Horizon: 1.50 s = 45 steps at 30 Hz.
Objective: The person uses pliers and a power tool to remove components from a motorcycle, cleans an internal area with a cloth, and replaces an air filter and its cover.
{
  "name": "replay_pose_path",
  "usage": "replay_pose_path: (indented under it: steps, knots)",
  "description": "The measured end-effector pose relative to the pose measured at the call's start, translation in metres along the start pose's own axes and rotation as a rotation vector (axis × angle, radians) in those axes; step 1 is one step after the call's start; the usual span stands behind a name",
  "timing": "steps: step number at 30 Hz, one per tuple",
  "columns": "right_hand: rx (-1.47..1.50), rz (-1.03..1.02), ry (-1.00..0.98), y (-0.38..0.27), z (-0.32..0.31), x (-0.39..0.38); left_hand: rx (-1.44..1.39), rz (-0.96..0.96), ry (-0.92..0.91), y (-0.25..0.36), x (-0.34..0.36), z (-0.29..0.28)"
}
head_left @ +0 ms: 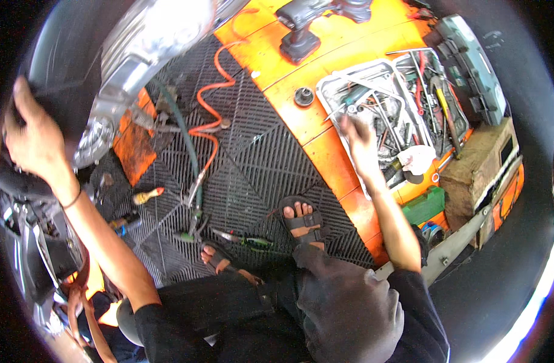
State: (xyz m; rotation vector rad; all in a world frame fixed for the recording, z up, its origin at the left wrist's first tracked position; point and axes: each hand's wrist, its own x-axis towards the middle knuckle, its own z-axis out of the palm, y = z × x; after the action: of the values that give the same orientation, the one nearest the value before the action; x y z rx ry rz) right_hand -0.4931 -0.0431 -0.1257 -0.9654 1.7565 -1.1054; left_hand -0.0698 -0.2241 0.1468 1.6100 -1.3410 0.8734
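My left hand [36, 145] is at the far left beside the dark bodywork of a motorcycle [65, 66]. Its fingers are apart, one of them stretched upward, and I see nothing held in it. Over the left edge of a metal tool tray [325, 91] hovers my right hand [360, 148], its fingertips smeared by motion. Whether they pinch something cannot be made out. Loose metal tools [389, 118] fill the tray, along with a white crumpled cloth [417, 160]. A second tray [464, 118] adjoins it, with a yellow-handled tool [441, 100] inside.
A cordless power tool [301, 27] lies on orange floor tiles. Right of the trays are a grey-green case [474, 69] and a wooden block [477, 172]. An orange coiled hose [211, 109] and a brush [148, 196] lie on black matting. Another person's arms [86, 314] show at lower left.
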Motion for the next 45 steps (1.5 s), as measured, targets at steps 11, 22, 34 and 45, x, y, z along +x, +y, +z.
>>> replay_pose_path:
  steps: [11, 22, 34, 45]
  knots:
    - [1.166, 0.07, 0.106, -0.136, 0.09, 0.244, -0.014, 0.091, -0.037, 0.015, 0.005, -0.001]
    - [0.846, 0.132, -0.431, -0.068, 0.127, -0.059, 0.011, 0.037, -0.007, 0.019, 0.007, 0.0]
    - [0.602, -0.055, -0.36, -0.062, 0.176, -0.103, 0.05, 0.03, -0.037, 0.016, 0.006, -0.002]
    - [0.546, 0.163, -0.143, 0.025, 0.054, -0.044, 0.066, 0.021, -0.019, -0.001, 0.016, -0.001]
